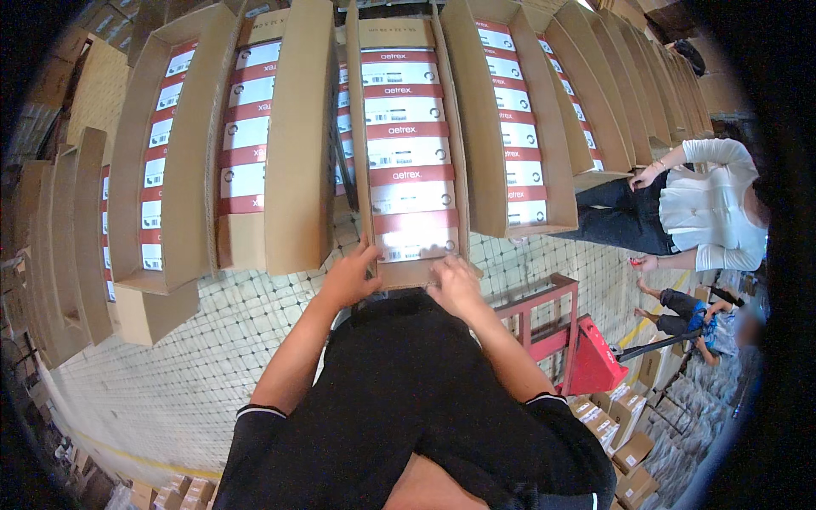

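Note:
Right in front of me stands a long open cardboard carton (421, 274), filled with a row of red-and-white shoeboxes (411, 153). At its near left corner, my left hand (351, 274) grips the cardboard edge with bent fingers. My right hand (456, 285) is curled over the near right end of the same carton, its fingertips at the inside of the rim. Glare washes out part of the nearest shoebox (416, 238). The carton's near end comes close to my body.
Similar open cartons of shoeboxes stand on the left (297, 136) and right (510, 127). A red pallet jack (595, 357) is at my right. Beyond it are a person in a white top (710, 204), another person in blue (718, 327) and stacked brown boxes (629, 416).

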The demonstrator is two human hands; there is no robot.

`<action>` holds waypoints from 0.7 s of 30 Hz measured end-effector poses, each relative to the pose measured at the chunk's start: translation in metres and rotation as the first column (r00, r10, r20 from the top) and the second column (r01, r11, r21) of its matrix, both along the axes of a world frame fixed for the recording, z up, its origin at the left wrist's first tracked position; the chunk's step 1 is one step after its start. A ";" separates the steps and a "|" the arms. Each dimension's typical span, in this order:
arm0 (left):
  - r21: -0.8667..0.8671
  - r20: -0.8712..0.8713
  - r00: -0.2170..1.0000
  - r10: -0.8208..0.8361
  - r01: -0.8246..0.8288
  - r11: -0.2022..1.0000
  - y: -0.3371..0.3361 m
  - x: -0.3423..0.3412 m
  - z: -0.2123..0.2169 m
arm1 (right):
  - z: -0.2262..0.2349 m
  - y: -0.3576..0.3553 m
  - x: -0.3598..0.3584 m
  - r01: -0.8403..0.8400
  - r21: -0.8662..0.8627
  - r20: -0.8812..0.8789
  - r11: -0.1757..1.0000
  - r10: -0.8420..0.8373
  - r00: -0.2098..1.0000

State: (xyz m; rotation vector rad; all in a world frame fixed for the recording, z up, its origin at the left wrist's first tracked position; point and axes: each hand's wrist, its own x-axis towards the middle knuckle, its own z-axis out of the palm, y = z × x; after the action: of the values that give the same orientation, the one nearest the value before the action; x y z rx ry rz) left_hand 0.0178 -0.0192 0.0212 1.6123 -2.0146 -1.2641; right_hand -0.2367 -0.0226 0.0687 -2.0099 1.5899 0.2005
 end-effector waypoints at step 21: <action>0.120 0.088 0.993 0.076 -0.087 0.989 0.009 -0.011 0.003 | -0.109 -0.430 0.084 0.195 0.871 0.476 0.451 -0.873 -0.103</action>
State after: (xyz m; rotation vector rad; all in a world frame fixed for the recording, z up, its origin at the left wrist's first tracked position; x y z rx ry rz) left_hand 0.0069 -0.0102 0.0243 1.8127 -1.9301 -1.3358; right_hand -0.1523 -0.4528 -0.0408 -0.3438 1.0850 -0.7783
